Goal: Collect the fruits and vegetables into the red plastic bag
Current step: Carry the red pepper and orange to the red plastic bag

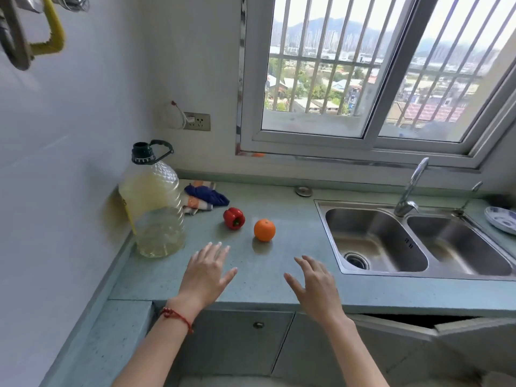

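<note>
At the far left of the surface (268,286) a large oil bottle (152,205) is standing against the wall, with a crumpled blue and striped cloth (203,197) lying just behind and to its right. Neither is part of the collecting. Next comes the red bell pepper (234,218), sitting on its side on the bare surface, and just beside it to the right the orange (264,230), apart from the pepper and touching nothing else. Both are lying loose, so nothing appears to be gathered yet.

Nearer the front edge, the left hand (208,270) is hovering with fingers spread and empty, its tips pointing toward the pepper; the right hand (314,284) is likewise spread and holding nothing, just short of the orange. Further right the double sink (418,241) is sitting with its tap, and a patterned dish (501,219) at the edge.

The red plastic bag is not showing anywhere; it may be lying outside the view. Judging from this, the whole task is still waiting to be done: both items and the bag itself.
</note>
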